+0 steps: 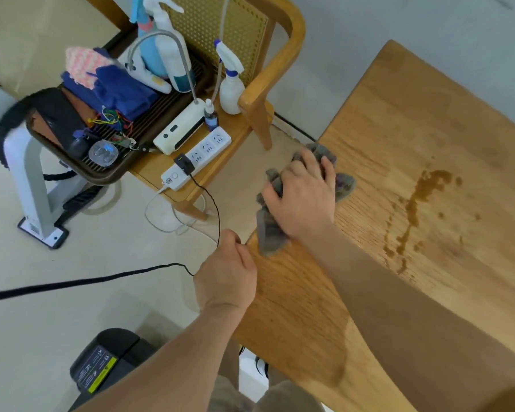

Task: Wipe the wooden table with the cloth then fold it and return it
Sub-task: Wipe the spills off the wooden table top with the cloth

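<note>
A crumpled grey cloth (269, 233) lies at the left edge of the wooden table (414, 120), partly hanging over it. My right hand (304, 197) presses down on the cloth and grips it. My left hand (226, 275) rests at the table's edge just below the cloth, fingers curled, and I cannot tell whether it pinches the cloth's corner. A brown liquid spill (419, 200) streaks the tabletop to the right of the cloth. A damp, darker patch covers the near-left part of the tabletop.
Left of the table, a wooden chair (268, 84) holds a dark tray (101, 176) with folded blue cloths (122, 90), spray bottles (231, 81) and a power strip (199, 156). A black cable (72, 282) runs across the floor. A white stand (33, 185) and a dark device (107, 361) are on the floor.
</note>
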`<action>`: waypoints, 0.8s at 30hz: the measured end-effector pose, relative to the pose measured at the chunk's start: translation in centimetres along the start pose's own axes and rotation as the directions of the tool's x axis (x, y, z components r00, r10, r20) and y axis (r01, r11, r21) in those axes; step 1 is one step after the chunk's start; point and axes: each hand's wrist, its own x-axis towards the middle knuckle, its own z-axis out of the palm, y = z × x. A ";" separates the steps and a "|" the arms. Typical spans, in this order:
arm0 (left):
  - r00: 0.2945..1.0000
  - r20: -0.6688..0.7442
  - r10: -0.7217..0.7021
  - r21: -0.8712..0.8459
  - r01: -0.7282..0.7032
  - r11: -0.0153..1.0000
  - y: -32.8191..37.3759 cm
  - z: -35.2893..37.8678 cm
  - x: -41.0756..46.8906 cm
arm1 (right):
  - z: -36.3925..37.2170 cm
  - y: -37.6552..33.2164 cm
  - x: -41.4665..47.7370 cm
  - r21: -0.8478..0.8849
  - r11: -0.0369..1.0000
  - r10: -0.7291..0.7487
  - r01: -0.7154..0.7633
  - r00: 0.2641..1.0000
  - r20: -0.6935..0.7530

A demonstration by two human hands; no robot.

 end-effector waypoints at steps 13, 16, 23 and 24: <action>0.999 0.045 0.011 0.006 -0.011 1.000 0.6 -0.3 0.4 | -0.9 2.5 1.1 -0.027 0.971 -0.237 0.239 0.971 0.040; 0.998 0.055 0.004 0.032 -0.006 0.999 0.6 -0.6 0.2 | -0.4 0.8 0.4 0.054 0.998 -0.016 0.018 0.999 -0.038; 0.999 0.013 0.042 0.028 -0.043 0.999 0.3 -0.2 0.2 | 1.0 0.3 -11.9 0.033 0.999 0.039 -0.041 0.998 0.056; 0.999 0.006 0.048 0.029 -0.048 0.998 0.4 -0.1 0.3 | 1.0 0.5 -13.1 0.024 0.997 0.073 -0.075 0.995 0.073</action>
